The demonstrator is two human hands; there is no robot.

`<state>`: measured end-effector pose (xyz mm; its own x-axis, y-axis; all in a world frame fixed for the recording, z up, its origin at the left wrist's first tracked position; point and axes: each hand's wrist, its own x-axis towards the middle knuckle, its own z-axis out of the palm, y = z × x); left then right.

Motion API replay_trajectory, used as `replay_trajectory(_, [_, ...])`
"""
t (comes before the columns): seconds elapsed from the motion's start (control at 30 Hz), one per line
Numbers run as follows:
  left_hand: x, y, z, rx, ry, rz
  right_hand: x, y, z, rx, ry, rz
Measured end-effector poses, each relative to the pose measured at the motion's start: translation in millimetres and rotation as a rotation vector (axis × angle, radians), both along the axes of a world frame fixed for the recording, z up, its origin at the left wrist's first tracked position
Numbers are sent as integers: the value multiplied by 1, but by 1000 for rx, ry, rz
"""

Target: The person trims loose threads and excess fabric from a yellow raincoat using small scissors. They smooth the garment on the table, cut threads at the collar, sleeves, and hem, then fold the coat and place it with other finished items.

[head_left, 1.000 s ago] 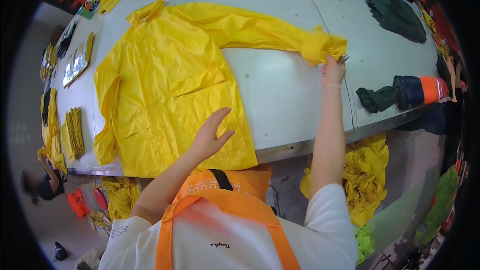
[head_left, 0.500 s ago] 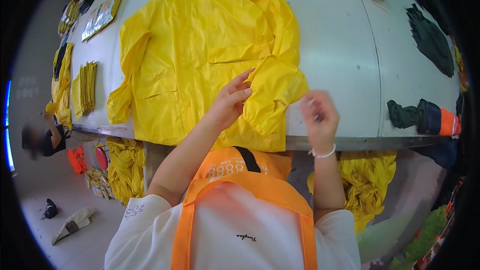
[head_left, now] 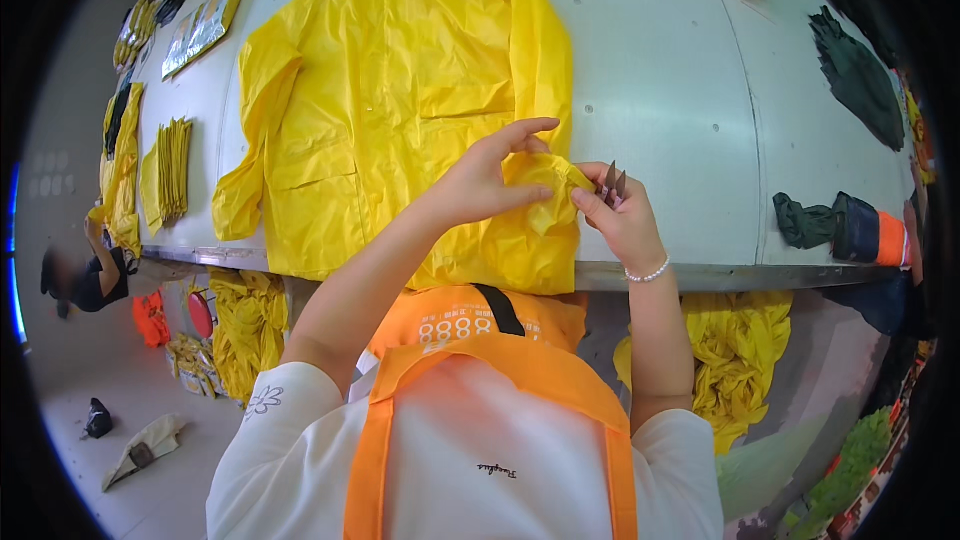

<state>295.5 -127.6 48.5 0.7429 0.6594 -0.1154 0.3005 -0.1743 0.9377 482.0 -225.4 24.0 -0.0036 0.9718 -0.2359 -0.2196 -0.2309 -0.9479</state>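
Observation:
A yellow raincoat lies spread on the table, collar at the far side and hem at the near edge. Its right-hand sleeve is bent toward me, and the cuff stands up between my hands. My right hand pinches the cuff's edge between thumb and fingers. In the same palm sit small thread snips, their two dark pointed blades sticking up. My left hand is open over the cuff's left side, thumb and fingers apart, the thumb touching or just in front of the fabric.
Folded yellow garments and a clear-wrapped packet lie at the left. Dark green cloth and a rolled dark and orange piece are at the right. Yellow heaps hang below the table edge. A person is at far left.
My right hand came left and took hold of the cuff, snips in its palm. My left hand loosened its pinch and spread its fingers. The sleeve moved from fanned out to gathered.

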Motion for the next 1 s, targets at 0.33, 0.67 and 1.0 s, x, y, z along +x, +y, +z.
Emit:
replay_trajectory(0.33, [13,-3,10,-334,-86,56,-11,-1,11,567,-709,-265])
replay_trajectory(0.67, [11,-13,11,-52,-12,31,-17,4,2,456,-698,-183])
replay_trajectory(1.0, [5,-16,-2,-152,79,188,-24,5,0,250,-488,-323])
